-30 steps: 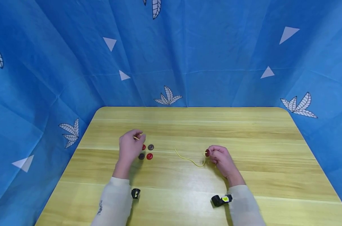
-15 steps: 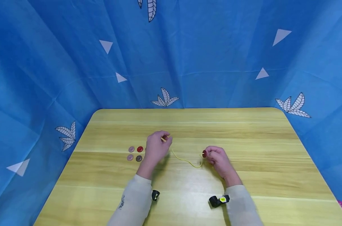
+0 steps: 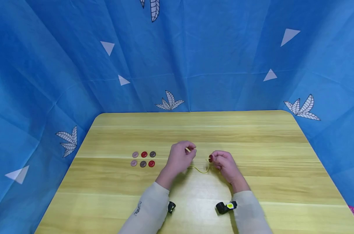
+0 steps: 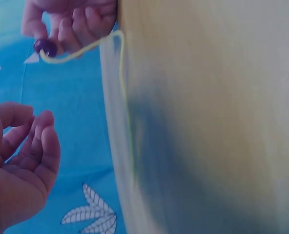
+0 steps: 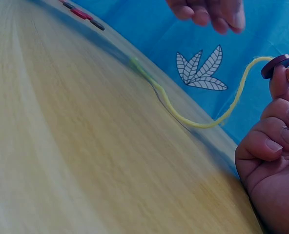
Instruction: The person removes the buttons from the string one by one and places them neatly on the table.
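In the head view my right hand (image 3: 226, 165) pinches a dark red button (image 3: 210, 158) between thumb and forefinger, holding it above the table. A yellow string (image 5: 203, 125) runs from that button's face and droops to the tabletop, as the right wrist view shows. My left hand (image 3: 181, 156) hovers left of the button, over the string's far end, which it hides in the head view. In the left wrist view the fingers (image 4: 49, 146) of this hand are loosely bent, and nothing shows between them.
Several buttons lie in two rows at the left: pink ones (image 3: 135, 154), red ones (image 3: 151, 163) and grey-brown ones (image 3: 152, 154). The wooden table (image 3: 238, 130) meets a blue curtain (image 3: 218, 58) at its back and sides.
My left hand has moved right, from over the buttons to the string, uncovering both button rows. The right hand keeps its pinch on the dark red button, almost still.
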{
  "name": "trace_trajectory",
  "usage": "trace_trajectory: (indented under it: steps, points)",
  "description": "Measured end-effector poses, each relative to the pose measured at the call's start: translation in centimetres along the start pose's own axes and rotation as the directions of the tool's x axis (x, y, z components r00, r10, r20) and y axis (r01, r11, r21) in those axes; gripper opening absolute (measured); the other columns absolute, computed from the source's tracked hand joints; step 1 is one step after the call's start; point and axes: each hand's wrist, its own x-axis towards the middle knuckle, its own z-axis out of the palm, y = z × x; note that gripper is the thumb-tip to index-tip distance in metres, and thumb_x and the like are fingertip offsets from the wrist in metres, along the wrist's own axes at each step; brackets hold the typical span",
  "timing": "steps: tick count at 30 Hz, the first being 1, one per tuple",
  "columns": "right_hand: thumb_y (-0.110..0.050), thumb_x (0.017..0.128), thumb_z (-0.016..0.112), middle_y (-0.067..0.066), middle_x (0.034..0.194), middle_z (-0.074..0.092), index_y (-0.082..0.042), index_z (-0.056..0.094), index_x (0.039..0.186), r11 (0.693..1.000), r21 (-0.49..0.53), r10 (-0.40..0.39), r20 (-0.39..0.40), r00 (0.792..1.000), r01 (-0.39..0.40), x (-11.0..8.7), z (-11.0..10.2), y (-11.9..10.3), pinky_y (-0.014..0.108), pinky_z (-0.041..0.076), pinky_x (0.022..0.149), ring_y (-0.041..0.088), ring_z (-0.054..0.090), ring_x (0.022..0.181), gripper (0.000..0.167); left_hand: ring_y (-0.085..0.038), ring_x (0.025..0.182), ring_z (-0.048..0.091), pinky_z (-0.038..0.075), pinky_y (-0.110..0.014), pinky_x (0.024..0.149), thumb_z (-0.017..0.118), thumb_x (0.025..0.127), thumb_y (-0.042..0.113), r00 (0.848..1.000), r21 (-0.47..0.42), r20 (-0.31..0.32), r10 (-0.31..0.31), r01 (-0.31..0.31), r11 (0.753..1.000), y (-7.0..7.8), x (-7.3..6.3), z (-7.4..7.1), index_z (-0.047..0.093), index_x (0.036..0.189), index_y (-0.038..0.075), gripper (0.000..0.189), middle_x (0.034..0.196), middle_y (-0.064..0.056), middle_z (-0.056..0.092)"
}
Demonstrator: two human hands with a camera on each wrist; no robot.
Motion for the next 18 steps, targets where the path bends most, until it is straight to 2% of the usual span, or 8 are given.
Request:
trace_trajectory:
  steps: [4, 7, 12, 18]
  points:
    - [0.008, 0.083, 0.045, 0.004, 0.073, 0.055, 0.025, 0.045, 0.083, 1.000, -0.012, -0.003, -0.001, 1.000, 0.003, 0.0, -0.1, -0.1, 0.030, 0.021, 0.050, 0.010, 0.034, 0.054, 0.017, -0.007, 0.063, 0.060, 0.051, -0.025, 0.055, 0.066, 0.093, 0.002, 0.997, -0.122, 0.059, -0.044, 0.051, 0.991, 0.2, -0.1, 1.4, 0.073, 0.101, 0.002, 0.010, 0.086, 0.002, 0.066]
    - [0.007, 0.084, 0.045, 0.004, 0.073, 0.055, 0.025, 0.044, 0.083, 1.000, -0.007, -0.005, 0.004, 1.000, 0.005, 0.0, -0.1, -0.1, 0.031, 0.020, 0.050, 0.011, 0.033, 0.054, 0.017, -0.007, 0.062, 0.061, 0.051, -0.026, 0.052, 0.065, 0.094, 0.001, 0.994, -0.166, 0.092, -0.058, 0.073, 0.983, 0.3, -0.3, 2.1, 0.071, 0.102, -0.001, 0.011, 0.086, 0.001, 0.065]
    - [0.007, 0.085, 0.045, 0.002, 0.072, 0.053, 0.024, 0.042, 0.084, 1.000, 0.012, -0.001, 0.007, 1.000, 0.001, -0.1, 0.0, 0.0, 0.034, 0.018, 0.052, 0.012, 0.032, 0.055, 0.018, -0.007, 0.067, 0.062, 0.052, -0.025, 0.056, 0.068, 0.092, 0.002, 0.992, -0.150, 0.114, -0.046, 0.063, 0.987, 0.4, -0.4, 2.6, 0.072, 0.100, -0.001, 0.009, 0.087, 0.000, 0.067]
    - [0.007, 0.085, 0.045, 0.002, 0.070, 0.052, 0.025, 0.043, 0.084, 1.000, 0.014, -0.010, 0.009, 1.000, 0.010, -0.1, -0.1, 0.0, 0.033, 0.019, 0.051, 0.012, 0.032, 0.055, 0.018, -0.006, 0.070, 0.062, 0.052, -0.024, 0.059, 0.072, 0.088, 0.002, 0.987, -0.124, 0.157, -0.047, 0.066, 0.990, 0.5, -0.5, 3.1, 0.072, 0.095, 0.003, 0.007, 0.089, 0.001, 0.068]
